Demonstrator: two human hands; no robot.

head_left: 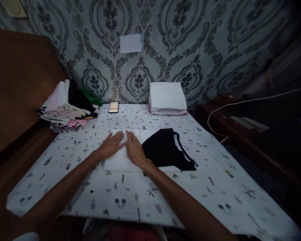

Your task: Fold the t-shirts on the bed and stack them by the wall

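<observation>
On the middle of the patterned table (225, 187), rests left hand (110, 146) and right hand (135, 149), both flat and outstretched, on the white part of a folded black-and-white garment (157, 150). Points its black neck end to the right. Beyond, has a mixed clothes pile (71, 110) at far left and a white stack (167, 97) at far right.

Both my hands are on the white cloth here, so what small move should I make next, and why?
I'd probably fold the white cloth over toward the black cloth: both lie flat in one strip, and the left hand and right hand rest palm-down on the white.
</observation>
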